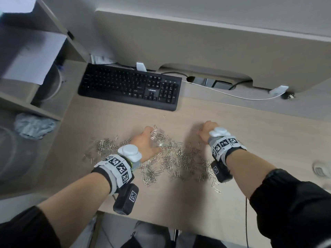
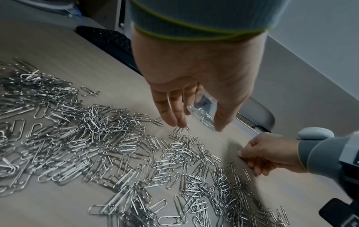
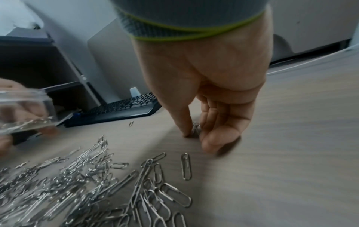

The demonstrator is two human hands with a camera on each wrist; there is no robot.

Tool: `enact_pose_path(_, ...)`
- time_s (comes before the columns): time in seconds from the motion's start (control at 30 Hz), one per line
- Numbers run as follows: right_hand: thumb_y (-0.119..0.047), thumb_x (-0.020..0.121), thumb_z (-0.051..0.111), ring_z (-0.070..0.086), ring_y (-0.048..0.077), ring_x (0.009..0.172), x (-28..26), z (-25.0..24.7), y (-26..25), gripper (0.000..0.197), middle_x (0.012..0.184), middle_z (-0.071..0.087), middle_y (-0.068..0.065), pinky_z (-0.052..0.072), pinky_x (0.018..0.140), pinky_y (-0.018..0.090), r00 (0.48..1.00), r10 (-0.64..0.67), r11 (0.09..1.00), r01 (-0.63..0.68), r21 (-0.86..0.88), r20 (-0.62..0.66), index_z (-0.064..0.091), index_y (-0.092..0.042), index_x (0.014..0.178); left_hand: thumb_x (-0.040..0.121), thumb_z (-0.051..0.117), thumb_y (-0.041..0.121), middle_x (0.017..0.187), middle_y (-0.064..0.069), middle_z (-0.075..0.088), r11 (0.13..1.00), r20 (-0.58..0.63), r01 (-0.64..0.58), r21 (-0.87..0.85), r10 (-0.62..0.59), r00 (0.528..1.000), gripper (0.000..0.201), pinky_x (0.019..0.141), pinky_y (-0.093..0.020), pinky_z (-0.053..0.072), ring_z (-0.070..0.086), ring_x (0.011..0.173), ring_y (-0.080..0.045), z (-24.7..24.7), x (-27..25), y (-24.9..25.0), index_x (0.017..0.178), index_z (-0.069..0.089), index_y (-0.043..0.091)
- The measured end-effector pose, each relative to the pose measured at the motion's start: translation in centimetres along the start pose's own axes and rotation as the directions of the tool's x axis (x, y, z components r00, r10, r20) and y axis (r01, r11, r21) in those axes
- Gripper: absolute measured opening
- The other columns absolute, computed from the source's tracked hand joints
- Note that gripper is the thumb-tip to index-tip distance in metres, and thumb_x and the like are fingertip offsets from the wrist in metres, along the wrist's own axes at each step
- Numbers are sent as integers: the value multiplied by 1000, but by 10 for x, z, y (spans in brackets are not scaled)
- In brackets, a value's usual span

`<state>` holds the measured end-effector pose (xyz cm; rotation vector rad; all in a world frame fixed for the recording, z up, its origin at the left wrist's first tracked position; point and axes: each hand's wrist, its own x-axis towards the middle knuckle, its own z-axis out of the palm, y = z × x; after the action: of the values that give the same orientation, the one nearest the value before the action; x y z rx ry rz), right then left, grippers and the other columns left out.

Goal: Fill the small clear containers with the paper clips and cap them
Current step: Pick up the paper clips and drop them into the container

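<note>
Several silver paper clips (image 1: 172, 158) (image 2: 93, 147) (image 3: 81, 184) lie scattered over the wooden desk (image 1: 250, 140). My left hand (image 1: 148, 142) (image 2: 196, 118) grips a small clear container (image 1: 157, 138) (image 2: 204, 113) (image 3: 25, 110) partly filled with clips, held just above the pile. To the right, my right hand (image 1: 206, 129) (image 2: 254, 153) (image 3: 196, 135) reaches down to the desk and pinches a paper clip (image 3: 195, 128) between thumb and fingertips. No cap shows.
A black keyboard (image 1: 130, 86) lies at the back of the desk, with a white cable (image 1: 232, 93) behind it. Shelving (image 1: 26, 68) stands at the left with a crumpled cloth (image 1: 34, 126). A round white object (image 1: 321, 169) sits at the right edge.
</note>
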<state>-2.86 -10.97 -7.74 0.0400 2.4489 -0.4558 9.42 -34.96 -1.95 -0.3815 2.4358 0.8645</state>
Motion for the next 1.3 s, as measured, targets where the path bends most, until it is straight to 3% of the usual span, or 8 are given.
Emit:
enact_pose_path(0.37,-21,93,57,42,16,88,12,7,-1,42,67,30,-11,24,54,15,997,-20,994,28,-110,74,30,-32,63,79,74,32,81,9,64,1000,28,-3,-7,3,1000,63,55,-26,41,61,68,-14,2,12,0,129,38,21)
enact_pose_path(0.53,-25,91,59,36,10,54,-2,20,-8,34,67,41,-7,26,46,20,1000,-3,962,11,-273,31,38,-22,65,79,74,33,75,12,61,1000,31,-4,24,3,1000,64,58,-27,42,60,69,-15,2,13,-2,130,38,21)
enact_pose_path(0.6,-25,92,57,42,13,56,-13,21,-12,19,70,47,-1,37,50,25,999,-18,939,31,-342,42,50,-15,78,78,75,32,73,12,61,1000,37,-10,15,9,999,64,57,-27,43,61,67,-14,2,14,-1,130,38,22)
enact_pose_path(0.7,-26,88,59,57,23,77,-25,16,-17,22,88,58,7,51,68,32,986,-130,966,149,-213,103,63,-5,92,78,76,27,73,8,62,1000,31,-10,-6,10,999,63,50,-25,42,62,62,-13,2,18,-2,128,39,21)
enact_pose_path(0.83,-26,82,62,60,21,73,-44,-6,-50,9,81,62,1,45,61,27,963,-252,962,238,136,95,56,-21,76,77,76,24,73,6,64,1000,25,-14,21,13,1000,63,54,-32,52,65,63,-17,2,20,-2,127,38,21)
enact_pose_path(0.93,-22,82,61,62,22,61,-59,-14,-81,8,69,60,-3,51,58,32,925,-370,908,341,245,85,55,-19,79,77,75,24,73,6,65,999,6,-40,11,40,999,61,57,-36,55,65,62,-17,2,20,-1,125,38,24)
enact_pose_path(1.13,-19,80,64,61,23,81,-72,-4,-115,11,80,60,-3,47,68,32,864,-496,866,485,122,86,58,-19,89,77,76,29,86,3,61,995,-27,-92,-41,91,995,60,58,-32,49,60,65,-15,-3,17,-1,122,39,17)
enact_pose_path(1.3,-25,89,61,57,19,77,-58,-6,-125,13,82,60,-3,42,66,29,877,-481,874,478,87,17,57,-16,98,76,78,32,91,5,67,996,-74,-67,-52,63,995,66,67,-37,57,66,73,-16,-6,13,-25,129,39,23)
